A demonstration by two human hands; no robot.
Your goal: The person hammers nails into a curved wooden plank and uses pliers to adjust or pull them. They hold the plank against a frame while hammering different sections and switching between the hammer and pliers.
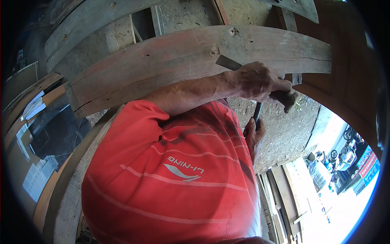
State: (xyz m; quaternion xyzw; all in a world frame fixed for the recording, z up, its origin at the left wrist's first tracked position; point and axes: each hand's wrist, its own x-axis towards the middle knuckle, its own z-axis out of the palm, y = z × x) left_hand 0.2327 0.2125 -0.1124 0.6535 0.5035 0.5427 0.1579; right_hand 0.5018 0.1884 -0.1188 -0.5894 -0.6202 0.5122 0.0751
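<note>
My left hand [260,79] reaches across from the left, its fingers wrapped round a chisel-like tool. Its flat grey-brown bar [227,62] sticks out over a long curved wooden plank [162,61]. On the hand's other side shows a brown, frayed wooden end [287,101]. Lower down, close to my red shirt, my right hand [255,136] is closed on a slim dark bar [258,110]. That bar runs up toward my left hand, where its upper end is hidden. Cracks and knots mark the plank. My shirt hides most of my right forearm.
Another curved plank [93,24] lies beyond the first. Stacked boards [280,195] are at the lower right, near a parked motorcycle [347,156]. A brown wooden surface [337,53] curves along the right. A dark panel [59,130] and papers [38,179] lie at the left.
</note>
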